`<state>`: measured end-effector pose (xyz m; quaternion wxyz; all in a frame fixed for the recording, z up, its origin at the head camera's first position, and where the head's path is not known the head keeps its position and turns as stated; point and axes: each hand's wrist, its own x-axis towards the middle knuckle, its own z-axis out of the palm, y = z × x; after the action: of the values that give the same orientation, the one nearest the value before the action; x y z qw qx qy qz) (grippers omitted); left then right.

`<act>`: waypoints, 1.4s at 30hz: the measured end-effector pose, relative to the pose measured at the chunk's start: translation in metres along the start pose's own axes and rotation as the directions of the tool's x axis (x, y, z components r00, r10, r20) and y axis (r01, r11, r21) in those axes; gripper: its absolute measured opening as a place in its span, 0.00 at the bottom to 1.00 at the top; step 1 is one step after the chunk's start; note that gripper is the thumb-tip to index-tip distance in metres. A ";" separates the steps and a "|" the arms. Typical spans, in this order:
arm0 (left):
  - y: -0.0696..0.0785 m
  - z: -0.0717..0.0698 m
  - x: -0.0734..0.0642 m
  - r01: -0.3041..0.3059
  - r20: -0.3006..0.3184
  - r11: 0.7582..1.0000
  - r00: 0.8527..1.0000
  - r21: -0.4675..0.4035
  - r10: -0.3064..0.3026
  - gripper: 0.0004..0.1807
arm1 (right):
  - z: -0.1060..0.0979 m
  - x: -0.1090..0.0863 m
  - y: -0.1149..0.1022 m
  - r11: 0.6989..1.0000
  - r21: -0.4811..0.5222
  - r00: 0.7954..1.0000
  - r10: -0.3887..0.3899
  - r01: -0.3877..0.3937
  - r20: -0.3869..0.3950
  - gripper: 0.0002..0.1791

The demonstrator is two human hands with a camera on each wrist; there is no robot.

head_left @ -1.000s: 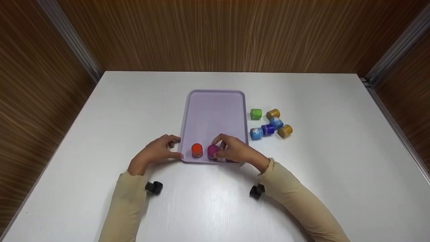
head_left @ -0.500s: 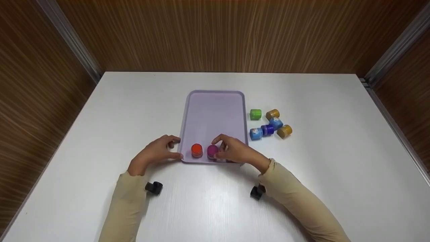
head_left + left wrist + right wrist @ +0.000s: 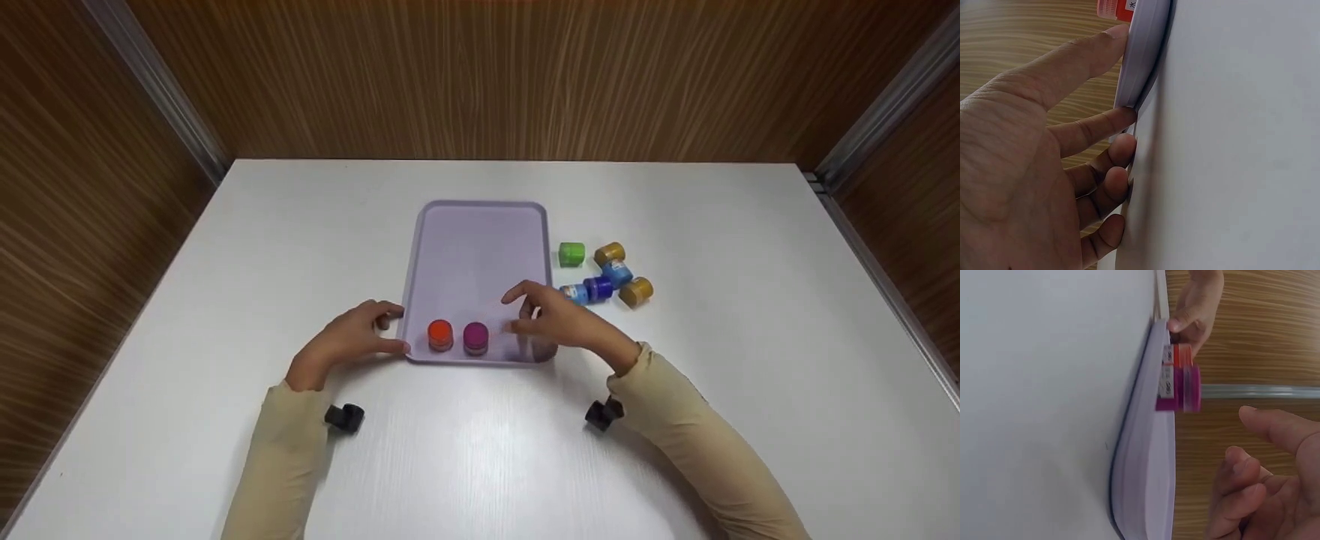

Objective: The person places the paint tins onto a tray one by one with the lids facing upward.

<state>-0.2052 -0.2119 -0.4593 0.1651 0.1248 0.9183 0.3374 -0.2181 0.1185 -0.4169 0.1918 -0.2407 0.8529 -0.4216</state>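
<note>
My left hand (image 3: 341, 341) rests at the near left corner of a lilac tray (image 3: 480, 240). In the left wrist view its straight thumb (image 3: 1086, 59) touches the tray's rim, with the index finger just beyond. On the tray's near end stand two small lidded jars, an orange-red jar (image 3: 440, 335) and a magenta jar (image 3: 475, 338), side by side and upright. Right of the magenta jar, my right hand (image 3: 566, 319) hovers over the tray's right edge, holding nothing. The right wrist view shows its thumb and fingers apart, away from the magenta jar (image 3: 1179, 388).
To the tray's right several more jars lie on the white table (image 3: 712, 360): a green jar (image 3: 571, 253), yellow-brown ones, blue ones and a dark blue jar (image 3: 598, 289). My right hand partly covers the nearest light blue jar (image 3: 575, 293). Wood-grain panels (image 3: 480, 82) enclose the table.
My right hand has let go of the magenta jar and moved right and slightly away from me. The jar stays standing on the tray. My left hand has not moved.
</note>
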 end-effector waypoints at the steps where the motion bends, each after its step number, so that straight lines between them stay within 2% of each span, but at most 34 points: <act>1: 0.000 0.000 0.000 -0.002 0.000 1.000 1.000 0.001 0.002 0.37 | -0.004 -0.001 0.001 1.000 0.000 1.000 0.001 -0.001 -0.005 0.21; 10: -0.002 0.000 0.001 0.003 0.008 1.000 1.000 -0.013 -0.003 0.36 | -0.034 -0.009 0.010 0.998 0.014 0.997 0.064 -0.064 -0.044 0.23; 15: -0.001 0.000 -0.001 0.007 0.004 1.000 1.000 -0.011 -0.007 0.36 | -0.047 -0.014 0.018 0.993 0.054 0.990 0.112 -0.108 -0.083 0.24; 19: 0.000 0.000 -0.001 0.012 0.006 1.000 1.000 -0.011 -0.012 0.36 | -0.056 -0.018 0.026 0.990 0.087 0.987 0.123 -0.115 -0.105 0.25; 31: 0.000 0.000 -0.002 0.002 0.002 1.000 1.000 -0.009 -0.002 0.36 | -0.082 -0.034 0.049 0.978 0.091 0.969 0.200 -0.189 -0.145 0.27; 37: 0.000 0.000 -0.002 0.005 0.006 1.000 1.000 0.002 -0.005 0.36 | -0.097 -0.049 0.059 0.966 0.068 0.958 0.258 -0.251 -0.128 0.28; 42: 0.001 0.000 -0.002 0.002 0.009 1.000 1.000 0.005 -0.002 0.37 | -0.108 -0.058 0.072 0.963 0.037 0.954 0.271 -0.268 -0.129 0.27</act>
<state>-0.2030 -0.2124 -0.4584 0.1692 0.1259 0.9186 0.3341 -0.2463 0.2569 -0.4063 0.1925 -0.0917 0.8847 -0.4146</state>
